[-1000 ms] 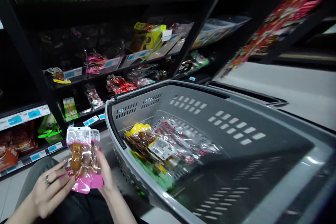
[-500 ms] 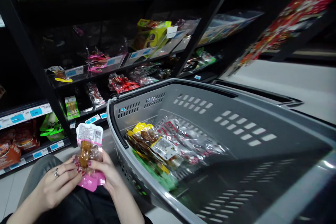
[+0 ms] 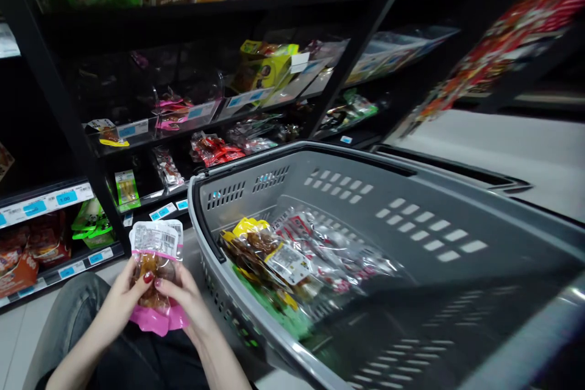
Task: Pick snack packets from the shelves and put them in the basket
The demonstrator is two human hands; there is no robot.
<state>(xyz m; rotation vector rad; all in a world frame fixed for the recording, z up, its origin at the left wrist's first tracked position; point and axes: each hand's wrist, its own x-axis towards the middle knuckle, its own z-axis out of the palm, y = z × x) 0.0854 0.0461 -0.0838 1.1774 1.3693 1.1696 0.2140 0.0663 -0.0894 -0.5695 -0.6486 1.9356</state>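
Observation:
Both my hands are closed around a small stack of clear snack packets [image 3: 156, 239] with white labels, brown food inside and pink lower ends. My left hand [image 3: 117, 297] grips their left side, and its red-nailed thumb presses on the front. On the right side, my right hand [image 3: 194, 301] does the same, its thumb beside the other one. Most of the fingers are hidden behind the packets. Right of my hands stands a grey shopping basket [image 3: 425, 195]. In it lie yellow-edged brown snack packets [image 3: 258, 237], clear packets with red print [image 3: 320, 241] and a green packet [image 3: 287, 317].
Black shelves [image 3: 59, 103] rise ahead. They hold pink packets [image 3: 171, 109], red packets [image 3: 217, 149], a yellow bag [image 3: 265, 70] and a green-edged packet [image 3: 127, 189]. Price tags [image 3: 66, 197] line the edges. My bent knee [image 3: 77, 304] is at lower left.
My left hand has shifted from fingers laid across the packet's front to gripping its side with the thumb on top. The labels now overlap as a neater stack. The view has tilted slightly.

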